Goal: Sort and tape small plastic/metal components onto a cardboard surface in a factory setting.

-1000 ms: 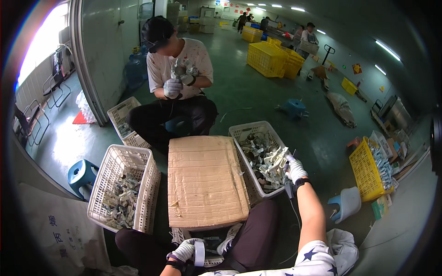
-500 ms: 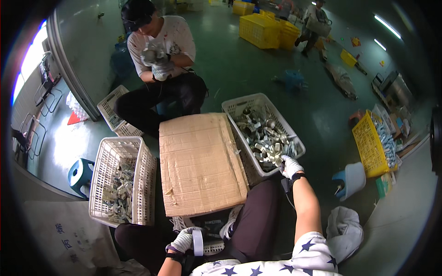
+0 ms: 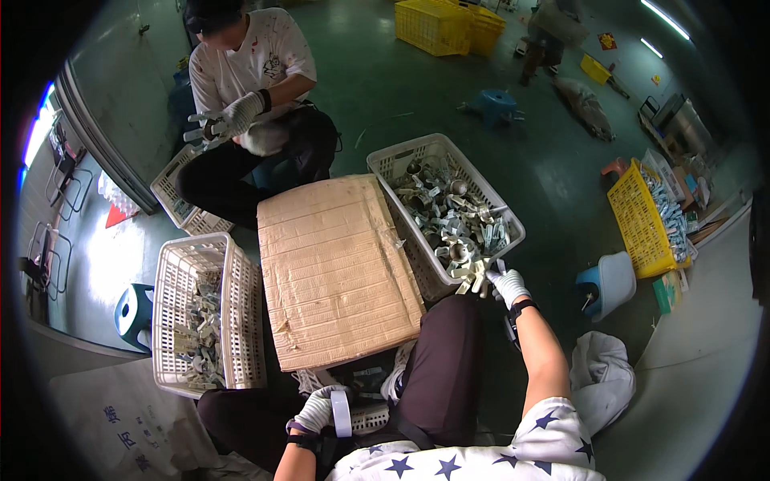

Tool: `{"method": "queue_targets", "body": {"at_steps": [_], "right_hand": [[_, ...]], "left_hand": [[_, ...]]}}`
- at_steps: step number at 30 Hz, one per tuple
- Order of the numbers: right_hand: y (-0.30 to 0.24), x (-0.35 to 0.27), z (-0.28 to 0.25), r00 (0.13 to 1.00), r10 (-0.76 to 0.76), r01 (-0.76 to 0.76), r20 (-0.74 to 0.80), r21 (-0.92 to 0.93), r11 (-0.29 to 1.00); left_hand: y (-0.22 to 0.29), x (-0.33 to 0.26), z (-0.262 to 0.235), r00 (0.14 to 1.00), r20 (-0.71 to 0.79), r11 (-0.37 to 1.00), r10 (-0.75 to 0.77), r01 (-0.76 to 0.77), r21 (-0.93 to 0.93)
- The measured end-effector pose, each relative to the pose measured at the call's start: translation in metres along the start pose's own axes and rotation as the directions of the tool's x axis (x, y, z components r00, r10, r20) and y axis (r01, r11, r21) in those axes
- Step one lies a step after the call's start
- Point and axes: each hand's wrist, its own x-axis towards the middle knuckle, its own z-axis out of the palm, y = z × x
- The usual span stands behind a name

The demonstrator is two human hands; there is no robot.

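- White-gloved right hand [image 3: 507,284] at near corner of right-side white crate [image 3: 513,228], fingers curled round a small bunch of pale metal parts [image 3: 473,276]; parts stick out to the hand's left, just over the crate rim.
- Crate holds a heap of the same grey-white parts, some round fittings mixed in; hand sits at heap's near edge, wrist w/ dark watch strap trailing back toward the person.
- Left hand [image 3: 321,407], also gloved, low by the lap, closed on a white strip-like piece [image 3: 342,412]; a small white basket [image 3: 365,413] just beside it, partly hidden by the leg.
- Worn cardboard sheet [image 3: 337,272] lies flat btw the two crates, in front of the knees.
- Second white crate [image 3: 180,321] on person's left, part-filled w/ similar parts; well apart from both hands.
- Co-worker [image 3: 249,96] seated opposite, gloved hands up at chest, gripping a part; cannot tell which kind.
- Blue stool [image 3: 132,313] left of left crate; yellow crates [image 3: 642,220] further right.
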Motion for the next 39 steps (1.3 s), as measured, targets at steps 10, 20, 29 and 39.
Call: {"method": "queue_targets", "body": {"at_steps": [10, 20, 29, 39], "right_hand": [[-0.01, 0.046, -0.006, 0.98, -0.091, 0.121, -0.179, 0.169, 0.978], [-0.052, 0.109, 0.03, 0.922, -0.28, 0.346, 0.267, -0.243, 0.906], [-0.041, 0.13, 0.023, 0.888, -0.342, 0.403, 0.309, -0.162, 0.901], [-0.108, 0.087, -0.023, 0.896, -0.441, 0.413, 0.053, 0.268, 0.871]], "left_hand": [[0.003, -0.007, 0.002, 0.998, -0.02, 0.995, 0.062, -0.06, 0.077], [0.002, 0.001, -0.003, 1.0, -0.012, 0.999, 0.02, -0.019, 0.032], [0.025, -0.004, 0.028, 0.999, -0.037, 0.999, -0.034, 0.035, 0.032], [0.02, -0.005, 0.014, 0.999, 0.049, 0.995, 0.016, -0.011, -0.099]]}}
